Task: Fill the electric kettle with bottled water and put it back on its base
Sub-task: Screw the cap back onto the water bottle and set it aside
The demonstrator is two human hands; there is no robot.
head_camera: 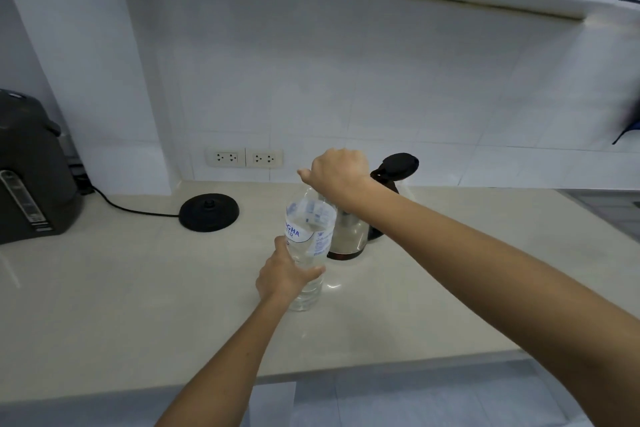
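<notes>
Bottle (pixel 309 246): upright, just left of kettle (pixel 349 236); left hand (pixel 282 276) clamped round its lower body; right hand (pixel 337 172) closed over its top
Base (pixel 209 212): well left of kettle; kettle lid (pixel 398 165) open

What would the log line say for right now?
left hand: holds bottle | right hand: on bottle top | kettle: lid open, off base

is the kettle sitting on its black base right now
Apart. The head view shows the kettle standing on the counter behind the water bottle, with bare countertop between it and the empty base to its left.
</notes>
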